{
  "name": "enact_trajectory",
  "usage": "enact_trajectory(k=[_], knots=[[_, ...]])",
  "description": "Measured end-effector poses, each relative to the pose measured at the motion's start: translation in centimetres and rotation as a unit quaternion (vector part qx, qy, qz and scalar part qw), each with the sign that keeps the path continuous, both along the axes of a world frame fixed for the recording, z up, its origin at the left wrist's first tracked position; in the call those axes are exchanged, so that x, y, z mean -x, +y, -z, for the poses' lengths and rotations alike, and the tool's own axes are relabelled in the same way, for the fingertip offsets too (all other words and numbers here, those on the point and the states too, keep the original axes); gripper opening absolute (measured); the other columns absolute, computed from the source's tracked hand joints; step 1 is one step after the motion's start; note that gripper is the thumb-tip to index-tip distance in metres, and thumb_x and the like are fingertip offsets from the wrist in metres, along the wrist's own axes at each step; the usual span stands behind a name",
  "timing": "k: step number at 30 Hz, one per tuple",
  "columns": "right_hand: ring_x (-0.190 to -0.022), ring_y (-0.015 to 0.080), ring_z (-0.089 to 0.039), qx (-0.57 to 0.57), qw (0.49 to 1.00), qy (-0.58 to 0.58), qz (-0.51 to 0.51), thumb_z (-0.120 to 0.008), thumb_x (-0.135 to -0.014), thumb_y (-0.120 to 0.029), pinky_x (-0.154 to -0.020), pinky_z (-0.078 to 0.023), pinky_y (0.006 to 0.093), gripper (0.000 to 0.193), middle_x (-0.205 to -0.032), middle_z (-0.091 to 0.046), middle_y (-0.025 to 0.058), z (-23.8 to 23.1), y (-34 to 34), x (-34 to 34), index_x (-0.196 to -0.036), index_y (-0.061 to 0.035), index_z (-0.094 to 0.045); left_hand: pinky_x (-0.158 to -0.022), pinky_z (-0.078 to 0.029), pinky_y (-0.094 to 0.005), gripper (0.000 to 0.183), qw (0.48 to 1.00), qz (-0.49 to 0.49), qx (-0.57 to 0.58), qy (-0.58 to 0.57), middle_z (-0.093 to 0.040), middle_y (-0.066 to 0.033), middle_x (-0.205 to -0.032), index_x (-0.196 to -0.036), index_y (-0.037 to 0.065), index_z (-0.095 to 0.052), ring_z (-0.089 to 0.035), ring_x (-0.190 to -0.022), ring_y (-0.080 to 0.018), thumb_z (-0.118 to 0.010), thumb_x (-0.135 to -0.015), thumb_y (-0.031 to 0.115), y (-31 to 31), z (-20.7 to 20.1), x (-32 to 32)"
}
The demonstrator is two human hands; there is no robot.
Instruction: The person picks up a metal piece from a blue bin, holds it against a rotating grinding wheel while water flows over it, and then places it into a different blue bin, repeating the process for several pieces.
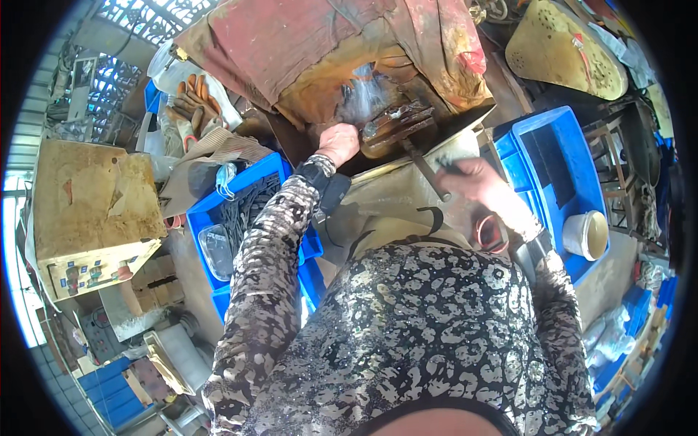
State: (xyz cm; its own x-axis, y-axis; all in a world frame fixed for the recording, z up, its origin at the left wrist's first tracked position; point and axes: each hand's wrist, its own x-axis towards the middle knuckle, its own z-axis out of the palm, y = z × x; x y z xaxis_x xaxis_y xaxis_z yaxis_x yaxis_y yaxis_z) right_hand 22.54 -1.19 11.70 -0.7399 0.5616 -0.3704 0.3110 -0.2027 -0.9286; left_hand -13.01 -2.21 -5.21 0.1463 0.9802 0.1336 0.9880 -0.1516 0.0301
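Note:
In front of me is a rusty metal vise (398, 129), wet on top, with a round bar handle (427, 168) slanting toward me. Behind it, a whitish spray or splash (363, 96) shows under a stained red cloth cover (342, 43). My left hand (339, 144) is closed in a fist just left of the vise; whatever it grips is hidden. Near the bar's lower end, my right hand (471, 182) is smeared by motion, its fingers bent. A dark patch shows by its fingertips, but I cannot tell whether it holds anything.
A blue crate (211, 200) with dark thin metal pieces and a clear plastic box stands left. To the right, another blue crate (520, 156) has a white bucket (586, 236) at it. Orange-palmed gloves (195, 102) lie at the upper left, above a worn yellowish cabinet (94, 196) with switches.

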Motion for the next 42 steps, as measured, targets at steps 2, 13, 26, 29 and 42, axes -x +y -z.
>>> enact_trajectory(k=[2,13,26,29,42], knots=[[-0.054,0.0037,-0.043,-0.028,0.992,-0.101,0.067,-0.060,-0.094,-0.027,-0.052,-0.034,0.0197,0.025,-0.061,-0.051,-0.0051,-0.4,1.9,-0.1,-0.099,-0.0031,-0.066,-0.062,-0.052,-0.0411,0.016,0.993,-0.070,0.054,-0.076,-0.063,-0.0100,-0.067,-0.064,0.012,-0.065,-0.064,-0.071,-0.0290,-0.057,-0.077,0.019,-0.3,-2.8,-0.6],[-0.096,0.0285,-0.064,0.279,0.883,0.284,0.248,-0.059,-0.095,-0.015,-0.089,-0.054,0.0406,0.023,-0.104,-0.062,0.0169,3.6,6.5,11.4,-0.110,-0.0001,-0.051,-0.055,-0.053,-0.0381,0.013,0.994,-0.091,-0.043,-0.040,-0.065,-0.0152,-0.068,-0.079,0.008,-0.069,-0.067,-0.061,-0.0295,-0.059,-0.074,0.013,-2.3,-15.8,-11.9],[-0.055,0.0005,-0.037,-0.014,0.998,0.021,0.065,-0.058,-0.096,-0.021,-0.049,-0.026,0.0181,0.023,-0.070,-0.046,-0.0089,1.2,1.6,2.4,-0.113,-0.0070,-0.062,-0.070,-0.055,-0.0287,0.047,0.817,-0.206,0.130,-0.523,-0.067,-0.0081,-0.092,-0.131,0.009,-0.056,-0.064,-0.076,-0.0127,-0.049,-0.088,-0.008,-0.7,-9.4,-0.4],[-0.075,0.0022,-0.050,-0.015,0.999,0.034,0.022,-0.068,-0.090,-0.016,-0.065,-0.042,0.0193,0.029,-0.085,-0.060,-0.0058,2.1,0.0,0.8,-0.116,-0.0044,-0.064,-0.075,-0.054,-0.0327,0.036,0.944,-0.104,0.036,-0.312,-0.070,-0.0139,-0.093,-0.116,0.005,-0.065,-0.068,-0.082,-0.0217,-0.049,-0.087,-0.009,0.4,-6.8,-0.7],[-0.071,0.0172,-0.063,-0.222,0.974,-0.001,-0.053,-0.075,-0.080,-0.016,-0.067,-0.050,0.0310,0.034,-0.080,-0.067,0.0115,2.1,-2.5,-1.2,-0.110,-0.0038,-0.065,-0.079,-0.051,-0.0421,0.044,0.977,0.053,0.041,-0.200,-0.064,-0.0224,-0.100,-0.119,0.013,-0.063,-0.063,-0.095,-0.0380,-0.051,-0.081,-0.005,0.4,-5.1,-1.6]])
